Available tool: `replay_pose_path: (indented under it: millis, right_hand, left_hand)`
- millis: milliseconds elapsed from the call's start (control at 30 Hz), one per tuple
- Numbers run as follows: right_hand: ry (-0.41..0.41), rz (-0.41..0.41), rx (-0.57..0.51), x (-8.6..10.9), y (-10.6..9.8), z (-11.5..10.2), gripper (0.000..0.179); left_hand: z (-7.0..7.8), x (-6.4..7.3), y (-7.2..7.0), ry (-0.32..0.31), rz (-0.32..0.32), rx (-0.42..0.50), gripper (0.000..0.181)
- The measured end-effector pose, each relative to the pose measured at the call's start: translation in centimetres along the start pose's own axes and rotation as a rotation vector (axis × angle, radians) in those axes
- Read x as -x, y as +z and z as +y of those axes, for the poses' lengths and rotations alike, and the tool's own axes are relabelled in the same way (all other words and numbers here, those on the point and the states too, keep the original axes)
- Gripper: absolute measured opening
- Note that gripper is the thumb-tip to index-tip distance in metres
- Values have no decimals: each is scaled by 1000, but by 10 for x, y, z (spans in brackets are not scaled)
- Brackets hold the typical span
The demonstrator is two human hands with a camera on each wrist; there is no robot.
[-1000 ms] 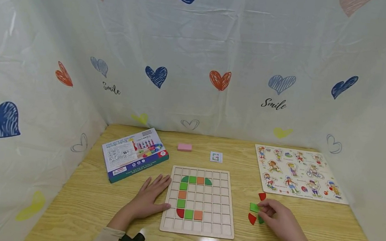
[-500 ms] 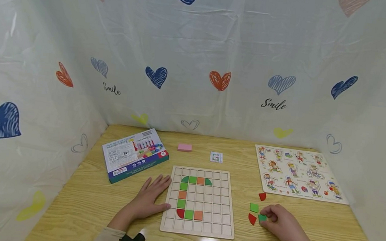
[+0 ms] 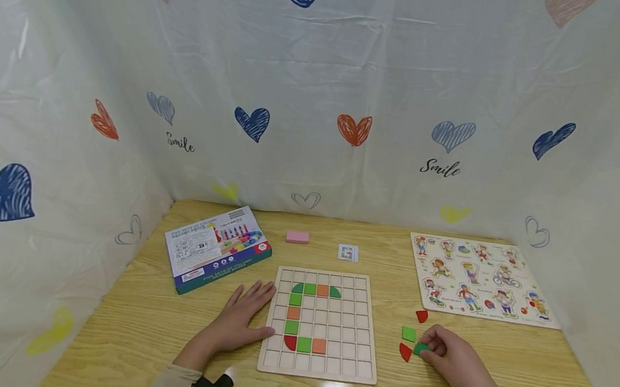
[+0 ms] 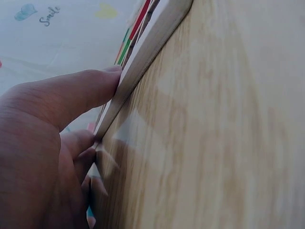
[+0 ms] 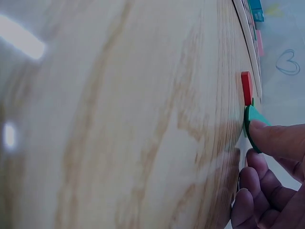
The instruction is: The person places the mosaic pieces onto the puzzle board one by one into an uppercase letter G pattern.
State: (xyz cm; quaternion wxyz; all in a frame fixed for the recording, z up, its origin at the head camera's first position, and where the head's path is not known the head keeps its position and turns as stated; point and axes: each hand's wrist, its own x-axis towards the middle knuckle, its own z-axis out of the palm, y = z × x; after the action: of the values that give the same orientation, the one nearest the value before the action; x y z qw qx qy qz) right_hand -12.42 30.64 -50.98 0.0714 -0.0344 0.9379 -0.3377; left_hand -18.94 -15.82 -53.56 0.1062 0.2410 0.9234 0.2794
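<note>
A wooden grid board (image 3: 347, 370) lies at the middle of the table, with green, orange and red tiles set in its cells in a C shape. My left hand (image 3: 241, 316) lies spread along its left side, thumb and fingertips touching the edge. In the left wrist view the thumb (image 4: 90, 90) presses the board's side (image 4: 152, 45). To the right of the board, my right hand (image 3: 454, 360) pinches a dark green curved-edged tile (image 5: 255, 125), tilted in the right wrist view. Beside that hand lie a light green square tile (image 3: 408, 334) and two red quarter-round tiles (image 3: 405, 352).
A flat printed box (image 3: 217, 250) lies at the back left. A pink block (image 3: 296, 237) and a small picture card (image 3: 348, 253) are behind the board. A picture puzzle board (image 3: 484, 280) occupies the back right. Patterned curtains surround the table.
My right hand has shifted a little down and right, from near the light green square to the dark green tile, and now pinches it. The left hand and grid board stay still.
</note>
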Motion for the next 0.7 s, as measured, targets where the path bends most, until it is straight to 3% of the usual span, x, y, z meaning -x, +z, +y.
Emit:
replay_pose_path:
  millis: [400, 700]
  right_hand:
    - [40, 17, -19, -1, -2, 3, 10]
    - [-22, 56, -52, -4, -2, -6, 9]
  left_hand:
    - [0, 0, 1, 0, 7, -4, 86]
    - [-2, 0, 2, -4, 4, -8, 86]
